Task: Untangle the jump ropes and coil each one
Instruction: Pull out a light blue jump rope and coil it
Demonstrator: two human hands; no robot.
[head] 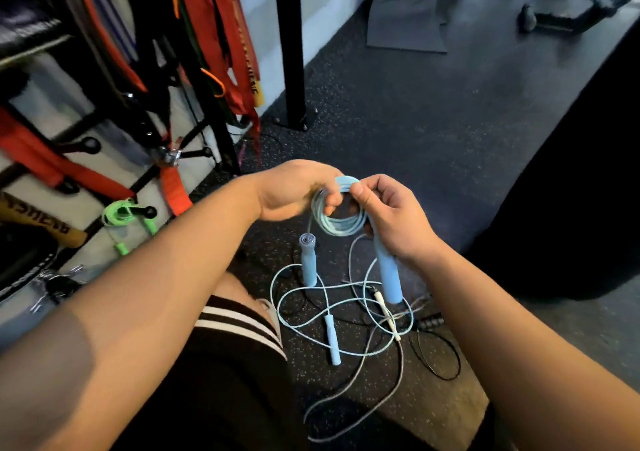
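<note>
1. The left hand [291, 191] has its fingers curled through a coil [337, 224] of pale blue jump rope, held at chest height above the floor.
2. The right hand [391, 215] pinches the top of the same coil between thumb and fingers.
3. One blue handle [308, 260] hangs below the left hand; a second blue handle [389, 277] juts down from under the right hand.
4. Directly beneath, a tangle [346, 315] of pale blue, white and black ropes lies loose on the floor.
5. The floor [415, 121] is dark speckled rubber, open ahead and to the right; a grey mat [405, 18] lies farther off.
6. To the left, a rack [221, 146] stands close by, hung with red straps [239, 52] and a green rope [121, 215].
7. Lettering on the straps is too blurred to read.
</note>
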